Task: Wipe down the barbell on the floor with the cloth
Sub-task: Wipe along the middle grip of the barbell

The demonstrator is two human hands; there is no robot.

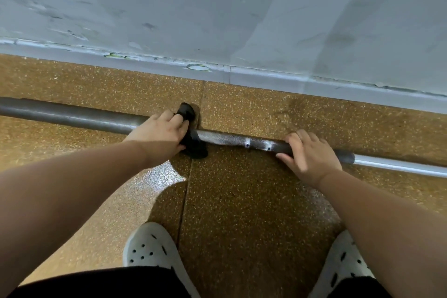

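A long grey barbell [229, 139] lies on the speckled brown floor, running from the left edge to the lower right. Its thick sleeve [67, 113] is on the left and a shiny bare stretch [399, 166] on the right. My left hand [160, 132] presses a black cloth [192, 143] around the bar where the sleeve meets the shaft; part of the cloth sticks up behind my fingers. My right hand [312, 155] grips the dark knurled shaft further right.
A grey wall with a pale skirting board [266, 77] runs just behind the bar. My two white perforated clogs [152, 249] stand on the floor [242, 201] in front of it. A floor seam [186, 191] runs towards me from the cloth.
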